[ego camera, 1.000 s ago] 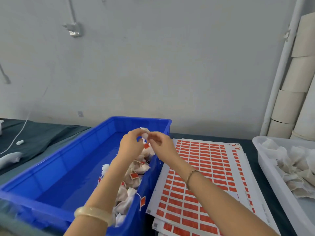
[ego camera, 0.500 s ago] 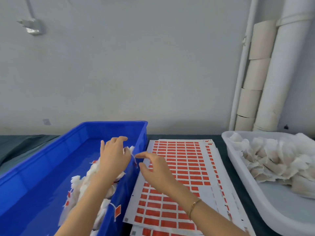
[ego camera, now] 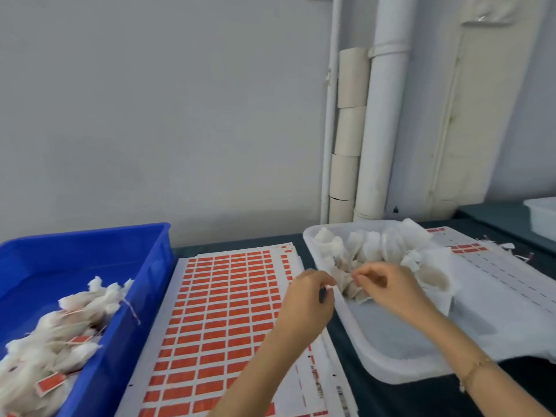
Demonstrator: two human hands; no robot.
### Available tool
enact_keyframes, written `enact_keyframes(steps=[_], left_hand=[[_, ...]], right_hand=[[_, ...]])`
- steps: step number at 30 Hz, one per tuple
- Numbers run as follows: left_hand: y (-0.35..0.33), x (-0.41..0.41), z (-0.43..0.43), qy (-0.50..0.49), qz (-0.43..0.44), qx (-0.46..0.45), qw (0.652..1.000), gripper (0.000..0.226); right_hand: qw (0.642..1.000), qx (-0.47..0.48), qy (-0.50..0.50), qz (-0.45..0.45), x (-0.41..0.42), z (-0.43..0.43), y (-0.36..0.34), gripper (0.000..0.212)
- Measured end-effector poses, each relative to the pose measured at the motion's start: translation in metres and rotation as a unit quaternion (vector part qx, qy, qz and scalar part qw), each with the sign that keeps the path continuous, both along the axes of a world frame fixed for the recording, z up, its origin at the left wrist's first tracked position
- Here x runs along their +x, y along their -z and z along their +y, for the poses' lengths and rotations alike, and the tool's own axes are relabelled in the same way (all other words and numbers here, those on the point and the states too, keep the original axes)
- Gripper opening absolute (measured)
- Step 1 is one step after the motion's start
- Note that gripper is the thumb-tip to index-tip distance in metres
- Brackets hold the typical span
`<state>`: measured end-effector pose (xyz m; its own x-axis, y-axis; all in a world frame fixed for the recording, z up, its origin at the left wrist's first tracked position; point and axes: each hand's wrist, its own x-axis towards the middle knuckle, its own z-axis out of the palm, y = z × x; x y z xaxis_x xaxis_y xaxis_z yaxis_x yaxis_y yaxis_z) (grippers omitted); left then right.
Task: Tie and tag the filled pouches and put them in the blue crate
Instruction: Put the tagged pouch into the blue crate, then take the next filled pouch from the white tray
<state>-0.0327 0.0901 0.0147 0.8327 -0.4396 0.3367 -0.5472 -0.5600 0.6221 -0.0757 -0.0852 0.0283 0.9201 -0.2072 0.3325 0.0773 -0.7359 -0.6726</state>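
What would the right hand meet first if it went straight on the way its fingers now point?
Most likely the heap of untagged pouches in the white tray: the right hand points left and away at them, fingertips close. Whether they already touch is unclear.

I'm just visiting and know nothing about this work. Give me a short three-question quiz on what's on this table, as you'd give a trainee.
1. True or false: the blue plastic crate holds white tied pouches with red tags.
2. What lies between the crate and the white plastic tray? A) sheets of red rectangular labels B) scissors C) a weighing scale
3. Which hand is over the loose white pouches in the tray?
Key: 1 true; 2 A; 3 the right hand.
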Motion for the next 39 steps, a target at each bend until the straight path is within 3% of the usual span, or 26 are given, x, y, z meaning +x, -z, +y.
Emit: enact_keyframes(steps=[5, 10, 14, 20, 26, 29, 31, 33, 36, 39], left_hand=[[0.007, -0.005, -0.057, 0.077, 0.013, 0.011, 0.997, 0.024], [0.011, -0.011, -0.099, 0.143, 0.031, 0.079, 0.986, 0.027], [0.013, -0.013, -0.124, 0.154, 0.067, 0.137, 0.976, 0.028], [0.016, -0.013, -0.153, 0.161, 0.109, 0.231, 0.953, 0.041], [0.025, -0.012, -0.166, 0.187, 0.157, 0.320, 0.915, 0.046], [0.028, -0.011, -0.168, 0.185, 0.153, 0.337, 0.910, 0.040], [0.026, -0.011, -0.168, 0.176, 0.154, 0.341, 0.911, 0.039], [0.023, -0.010, -0.166, 0.153, 0.139, 0.320, 0.925, 0.037], [0.017, -0.008, -0.156, 0.104, 0.093, 0.228, 0.963, 0.036], [0.012, 0.002, -0.139, 0.088, 0.056, 0.165, 0.981, 0.041]], right_hand=[[0.982, -0.098, 0.130, 0.098, 0.000, -0.083, 0.020, 0.015], [0.916, -0.256, 0.193, 0.242, 0.001, -0.129, 0.030, 0.032], [0.888, -0.283, 0.194, 0.307, 0.009, -0.138, 0.039, 0.038], [0.869, -0.318, 0.200, 0.320, 0.016, -0.135, 0.051, 0.040], [0.889, -0.267, 0.198, 0.314, 0.015, -0.136, 0.052, 0.034], [0.907, -0.230, 0.198, 0.293, 0.015, -0.133, 0.050, 0.010], [0.925, -0.191, 0.193, 0.267, 0.015, -0.132, 0.048, 0.024], [0.941, -0.160, 0.179, 0.238, 0.013, -0.130, 0.044, 0.028], [0.966, -0.109, 0.159, 0.172, 0.010, -0.123, 0.034, 0.020], [0.982, -0.087, 0.115, 0.125, 0.006, -0.107, 0.017, 0.015]])
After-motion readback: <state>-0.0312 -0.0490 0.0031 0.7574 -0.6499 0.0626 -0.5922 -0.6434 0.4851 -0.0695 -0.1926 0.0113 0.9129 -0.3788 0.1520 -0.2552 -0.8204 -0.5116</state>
